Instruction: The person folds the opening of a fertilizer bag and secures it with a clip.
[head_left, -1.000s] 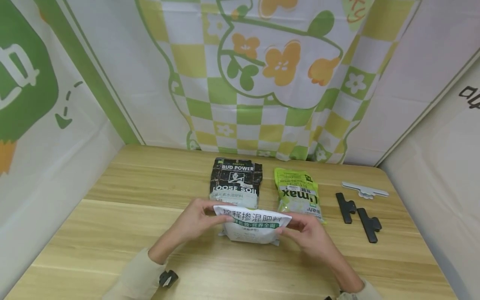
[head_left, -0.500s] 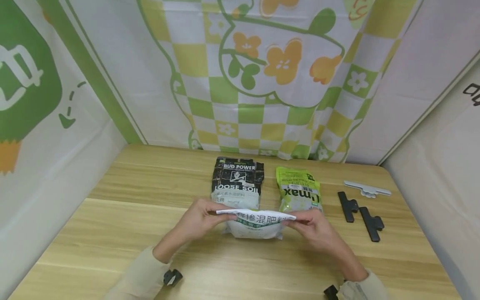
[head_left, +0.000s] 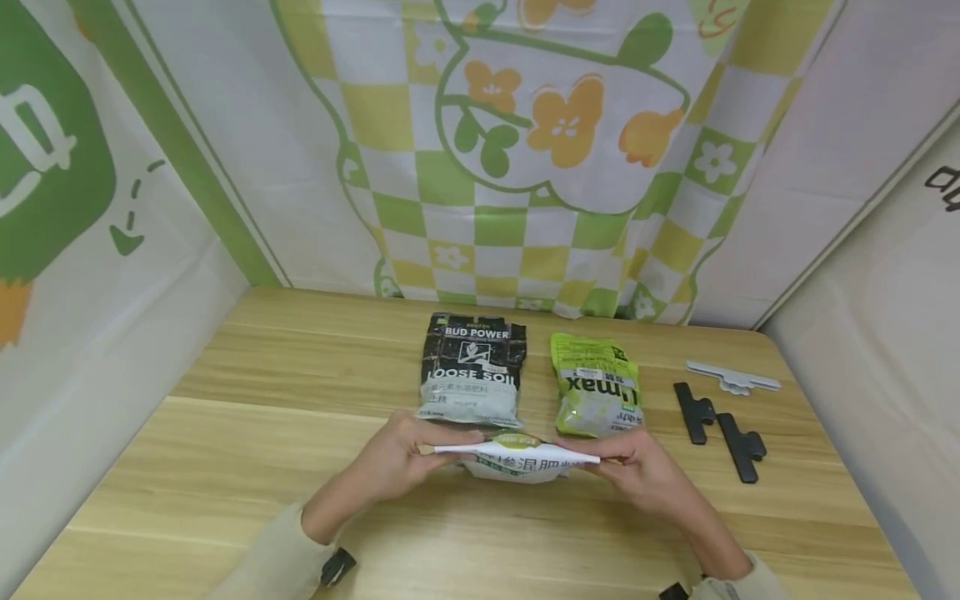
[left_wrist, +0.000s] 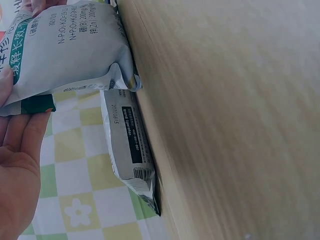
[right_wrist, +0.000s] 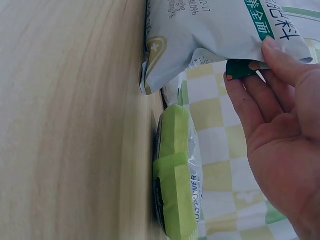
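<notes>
Both hands hold a white fertilizer bag (head_left: 517, 475) by its top edge, near the front middle of the table. My left hand (head_left: 390, 462) pinches the left end, thumb on the near face and fingers behind. At the other end my right hand (head_left: 641, 471) pinches it the same way. A dark green flap (left_wrist: 37, 104) of the bag lies behind the top edge, against the left fingers in the left wrist view. The bag's lower end is close to the tabletop. From the head, the top edge looks nearly flat, with a yellow-green oval patch behind it.
Behind the held bag lie a black-and-white soil bag (head_left: 474, 371) and a lime-green bag (head_left: 596, 383). On the right are a white sealing clip (head_left: 733, 377) and two black clips, one farther back (head_left: 693, 413) and one nearer (head_left: 741, 448). A checkered curtain (head_left: 525, 208) hangs behind the wooden table (head_left: 225, 467).
The top edge of the white bag has moved nearer and tipped, so less of its printed front shows and a yellow-green patch behind has come into view. Both hands keep their grip.
</notes>
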